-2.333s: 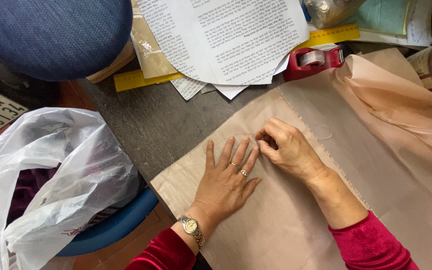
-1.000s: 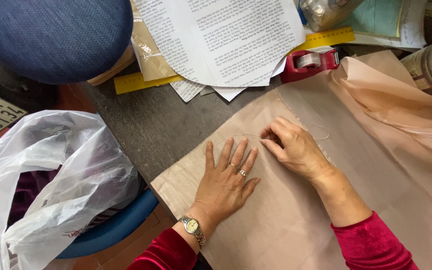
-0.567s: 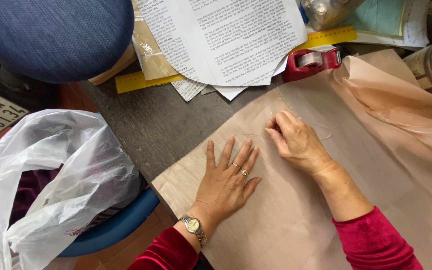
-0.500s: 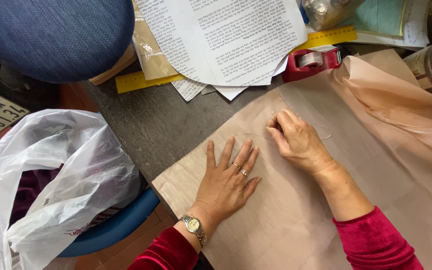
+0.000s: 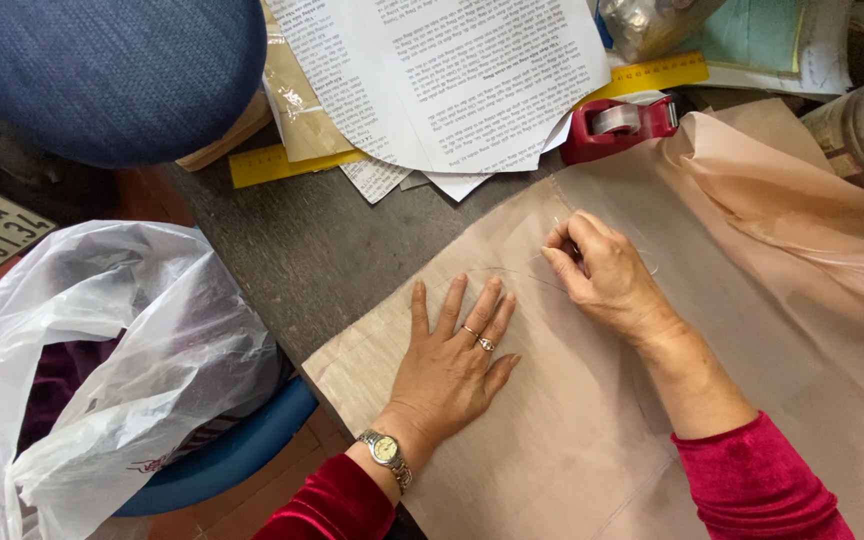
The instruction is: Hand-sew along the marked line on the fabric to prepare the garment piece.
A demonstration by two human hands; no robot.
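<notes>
The bench [image 5: 322,240] is carrying the beige fabric [image 5: 572,420], which is lying flat from centre toward 4 o'clock. The left hand [image 5: 452,365] is pressing it down, fingers spread, grasping nothing. At 1 o'clock from it, the right hand [image 5: 602,275] is pinching a small marking tool. A faint curved line is partly drawn; most fabric is remaining unmarked.

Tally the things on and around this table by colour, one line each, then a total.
Pink or beige: 1, the fabric under the left hand and right hand
Yellow: 1, ruler
Red: 1, tape dispenser
White: 2, printed sheet, plastic bag
Blue: 1, cushion
Total: 6
</notes>
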